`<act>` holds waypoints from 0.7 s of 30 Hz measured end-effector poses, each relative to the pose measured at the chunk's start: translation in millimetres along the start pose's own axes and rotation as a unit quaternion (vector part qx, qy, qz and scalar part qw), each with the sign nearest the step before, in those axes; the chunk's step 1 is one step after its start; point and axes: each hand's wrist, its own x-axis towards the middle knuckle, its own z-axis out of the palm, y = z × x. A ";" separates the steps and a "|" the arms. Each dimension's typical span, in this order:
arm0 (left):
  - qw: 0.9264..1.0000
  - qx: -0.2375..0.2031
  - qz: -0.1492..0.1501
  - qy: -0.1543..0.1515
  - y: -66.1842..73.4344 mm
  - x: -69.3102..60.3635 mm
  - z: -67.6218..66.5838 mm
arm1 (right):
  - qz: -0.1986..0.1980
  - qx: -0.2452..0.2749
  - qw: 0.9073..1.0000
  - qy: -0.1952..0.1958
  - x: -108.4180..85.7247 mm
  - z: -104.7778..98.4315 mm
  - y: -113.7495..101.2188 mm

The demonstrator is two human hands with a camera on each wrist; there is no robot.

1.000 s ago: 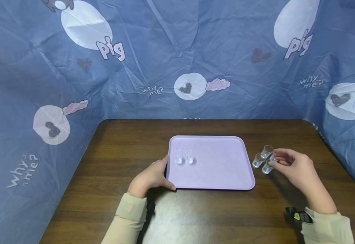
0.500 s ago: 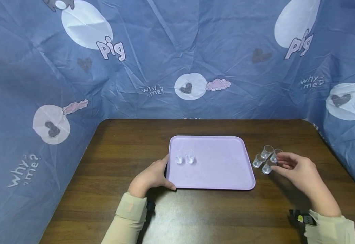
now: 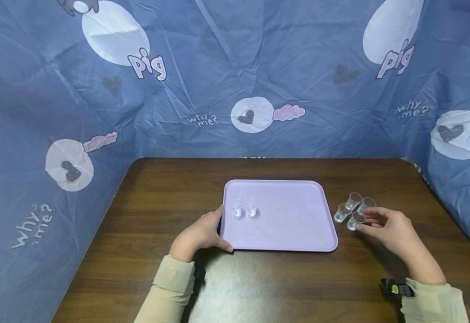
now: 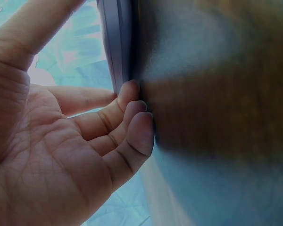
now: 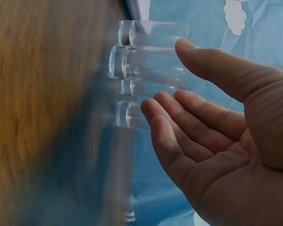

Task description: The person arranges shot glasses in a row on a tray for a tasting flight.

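Observation:
On the wooden table lies a lilac tray (image 3: 289,215), with two small clear glasses (image 3: 237,209) (image 3: 252,208) upright near its left side. My left hand (image 3: 199,234) holds the tray's front left corner, thumb along the front edge and fingers at the left side. In the left wrist view, bent fingers of the left hand (image 4: 85,127) meet the tray edge (image 4: 114,42). Right of the tray stand several more clear glasses (image 3: 353,202), close together. My right hand (image 3: 396,235) is around the front one (image 3: 355,221); in the right wrist view the right hand (image 5: 217,117) has thumb and fingertips apart beside the glasses (image 5: 151,61).
A blue patterned cloth (image 3: 202,80) hangs behind the table and along both sides. The brown wooden table (image 3: 275,287) extends in front of the tray and to its left. Dark straps are visible at both wrists.
My right hand drew back slightly to the right from the glasses, then moved back left and lower, to the front glass. The left hand, tray and glasses have stayed in place.

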 end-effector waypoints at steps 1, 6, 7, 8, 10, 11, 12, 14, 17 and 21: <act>1.000 0.000 0.001 0.000 -0.1 0.2 0.2 | -0.001 0.000 1.000 -0.001 0.2 0.5 0.8; 1.000 0.002 0.006 0.001 -0.5 0.9 0.9 | 0.000 -0.017 1.000 -0.011 2.8 4.1 5.3; 1.000 0.002 0.007 0.001 -0.5 0.8 1.0 | 0.001 -0.019 1.000 -0.013 3.6 4.7 6.0; 1.000 0.002 0.008 0.001 -0.7 0.8 1.2 | 0.003 -0.021 1.000 -0.016 4.3 5.1 6.5; 1.000 0.002 0.010 0.001 -1.1 0.9 1.5 | 0.007 -0.022 1.000 -0.019 5.2 6.3 6.7; 1.000 0.001 0.010 0.001 -1.1 1.0 1.5 | 0.008 -0.022 1.000 -0.019 5.5 7.0 6.7; 1.000 0.000 0.010 0.001 -1.2 1.0 1.5 | 0.009 -0.022 1.000 -0.018 5.7 7.7 6.6; 1.000 -0.002 0.006 0.000 -0.9 0.9 1.2 | 0.008 -0.020 1.000 -0.021 6.6 8.1 6.4; 1.000 -0.005 0.000 -0.002 0.0 0.3 0.6 | 0.008 -0.018 0.999 -0.025 7.7 9.5 6.0; 1.000 -0.006 0.000 -0.002 0.2 0.0 0.2 | 0.013 -0.021 0.999 -0.033 8.8 11.0 6.9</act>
